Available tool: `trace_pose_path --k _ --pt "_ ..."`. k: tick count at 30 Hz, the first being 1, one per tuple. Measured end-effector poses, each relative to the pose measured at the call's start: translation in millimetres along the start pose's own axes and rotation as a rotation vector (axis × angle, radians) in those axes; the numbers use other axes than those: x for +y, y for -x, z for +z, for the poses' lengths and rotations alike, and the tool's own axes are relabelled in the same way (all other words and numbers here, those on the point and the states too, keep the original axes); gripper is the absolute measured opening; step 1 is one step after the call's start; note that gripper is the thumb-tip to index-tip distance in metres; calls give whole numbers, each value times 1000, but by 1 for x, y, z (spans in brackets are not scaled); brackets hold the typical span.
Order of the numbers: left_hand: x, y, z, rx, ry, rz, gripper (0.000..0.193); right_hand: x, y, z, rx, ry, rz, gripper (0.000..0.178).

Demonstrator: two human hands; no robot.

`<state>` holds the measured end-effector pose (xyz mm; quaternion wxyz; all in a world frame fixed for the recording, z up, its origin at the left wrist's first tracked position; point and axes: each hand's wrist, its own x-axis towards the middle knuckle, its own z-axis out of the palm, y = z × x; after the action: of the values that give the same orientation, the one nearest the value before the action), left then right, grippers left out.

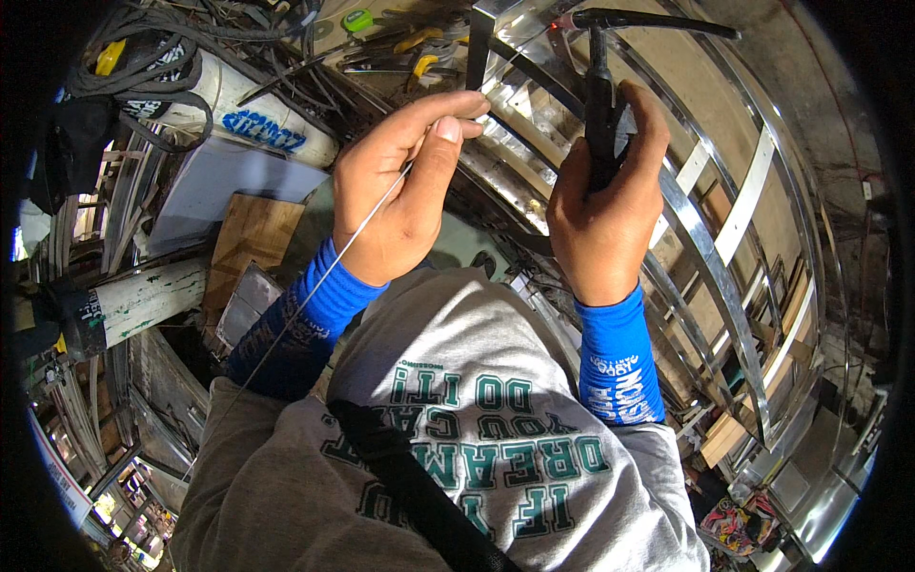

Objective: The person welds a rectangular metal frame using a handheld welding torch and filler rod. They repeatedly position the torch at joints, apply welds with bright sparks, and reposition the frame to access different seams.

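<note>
In my right hand point(610, 210) is a black TIG welding torch point(599, 105), its fingers wrapped round the upright handle. The torch's head points left and ends in a small red glow, close to the top end of a shiny metal frame point(710, 250). My left hand point(396, 191) pinches a thin filler rod point(315, 289) between thumb and fingers. The rod's long tail slants down past my left forearm, and its front end reaches up toward the torch tip. Bright light falls on the frame's bars beside my left fingertips.
Two white gas cylinders point(224, 100) lie at left, with black cables point(176, 71) looped over the upper one. Yellow-handled tools point(419, 63) and a green tape measure point(357, 20) lie at the far side. A wooden board point(253, 234) and metal lengths crowd the left.
</note>
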<state>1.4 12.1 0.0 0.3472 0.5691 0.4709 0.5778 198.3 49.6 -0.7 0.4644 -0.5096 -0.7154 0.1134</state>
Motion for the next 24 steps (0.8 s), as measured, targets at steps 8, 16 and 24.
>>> trace_pose_path --k 8,16,24 --pt "-5 -3 0 6 -19 77 25 7 -1 7 72 72 -159 67" --pt "-11 -3 -1 3 -32 121 25 1 3 7 73 10 -52 63" --pt "1 0 0 18 6 -26 31 0 4 2 38 -58 33 61"
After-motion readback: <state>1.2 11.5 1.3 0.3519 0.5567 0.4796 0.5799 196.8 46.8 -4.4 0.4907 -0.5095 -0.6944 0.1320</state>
